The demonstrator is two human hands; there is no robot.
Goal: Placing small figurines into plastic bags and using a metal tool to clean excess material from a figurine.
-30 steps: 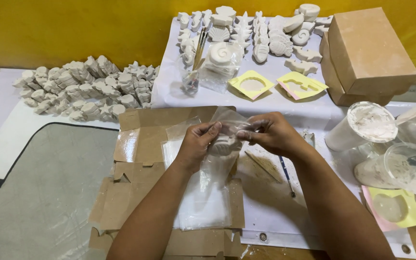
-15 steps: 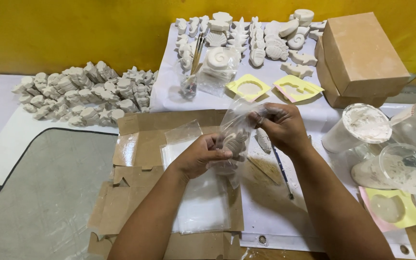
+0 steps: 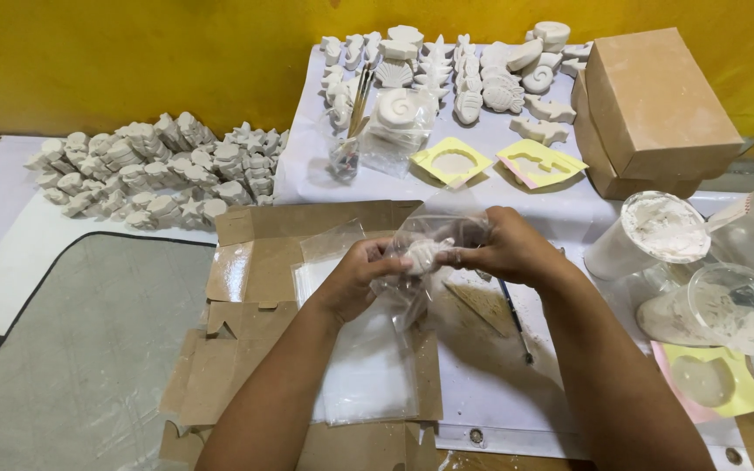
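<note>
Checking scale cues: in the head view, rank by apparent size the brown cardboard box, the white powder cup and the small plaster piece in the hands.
1. brown cardboard box
2. white powder cup
3. small plaster piece, though nearer the camera.

white plaster figure [image 3: 425,255], clear bag [image 3: 434,231], yellow moulds [image 3: 452,161]

Two hands, the left hand [image 3: 361,277] and the right hand [image 3: 510,251], are holding one clear bag [image 3: 429,240] with one white shape [image 3: 427,254] showing inside it. Three yellow molds [image 3: 452,161] [image 3: 538,162] [image 3: 710,381] are lying on the table. Two brown boxes [image 3: 656,100] are sitting stacked at the right. Two tubs [image 3: 652,234] [image 3: 726,305] are standing near them. One jar of brushes [image 3: 346,153] is standing up. One thin brush [image 3: 514,318] is lying flat. The white shapes in the pile [image 3: 146,170] are too many and too close together to count, maybe dozens.
</note>
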